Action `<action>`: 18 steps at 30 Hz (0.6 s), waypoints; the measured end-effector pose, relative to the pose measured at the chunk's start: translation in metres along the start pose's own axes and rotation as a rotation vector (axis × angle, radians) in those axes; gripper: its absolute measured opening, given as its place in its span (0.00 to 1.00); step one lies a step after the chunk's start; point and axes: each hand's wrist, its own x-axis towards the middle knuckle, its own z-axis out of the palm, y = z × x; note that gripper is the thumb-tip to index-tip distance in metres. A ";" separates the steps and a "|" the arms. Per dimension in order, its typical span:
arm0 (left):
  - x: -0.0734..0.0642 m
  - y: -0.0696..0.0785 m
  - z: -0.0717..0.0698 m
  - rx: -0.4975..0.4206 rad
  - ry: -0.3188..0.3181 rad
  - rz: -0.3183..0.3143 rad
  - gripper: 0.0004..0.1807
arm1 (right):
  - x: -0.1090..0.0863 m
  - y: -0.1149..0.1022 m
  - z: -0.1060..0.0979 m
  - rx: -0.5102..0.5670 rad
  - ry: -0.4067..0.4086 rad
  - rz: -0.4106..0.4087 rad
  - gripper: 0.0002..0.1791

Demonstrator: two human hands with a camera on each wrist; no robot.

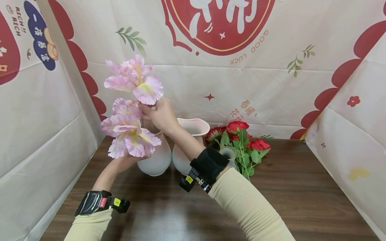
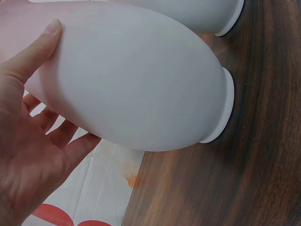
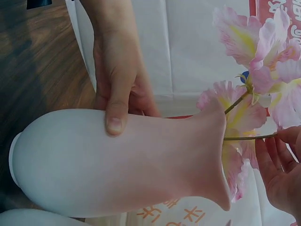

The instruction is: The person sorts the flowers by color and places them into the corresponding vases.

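A white vase [image 1: 155,159] with a pinkish neck stands upright on the table. My left hand [image 1: 123,162] holds its side, thumb on one face and fingers round the other, as the left wrist view shows on the vase [image 2: 136,80]. Just beyond the rim, my right hand [image 3: 282,183] pinches the thin stem [image 3: 251,138] of a pink artificial flower. Large ruffled pink blooms [image 1: 135,80] rise above that hand, and more pink blooms [image 1: 129,135] hang in front of the vase's neck. Inside the vase, the lower stems are hidden.
A second, similar vase [image 1: 193,129] stands close on the right, partly behind my right forearm. Beyond it lie red roses [image 1: 236,127] with green leaves, near a small vase-like mouth [image 1: 228,153]. Printed cloth walls [image 1: 211,80] enclose the brown wooden table [image 1: 286,187].
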 end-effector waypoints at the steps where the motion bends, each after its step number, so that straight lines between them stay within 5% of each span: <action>1: 0.001 0.000 0.001 0.003 0.003 0.012 0.37 | 0.000 0.001 -0.001 -0.028 -0.004 -0.005 0.13; 6: 0.002 0.002 0.002 0.023 0.026 0.020 0.38 | -0.004 0.006 -0.013 -0.237 -0.057 -0.027 0.16; 11: -0.001 0.003 0.002 0.019 -0.018 0.032 0.36 | -0.008 0.011 -0.031 -0.377 -0.077 -0.039 0.16; 18: -0.001 0.003 0.000 0.062 -0.037 0.069 0.26 | -0.011 0.014 -0.054 -0.315 -0.087 -0.051 0.12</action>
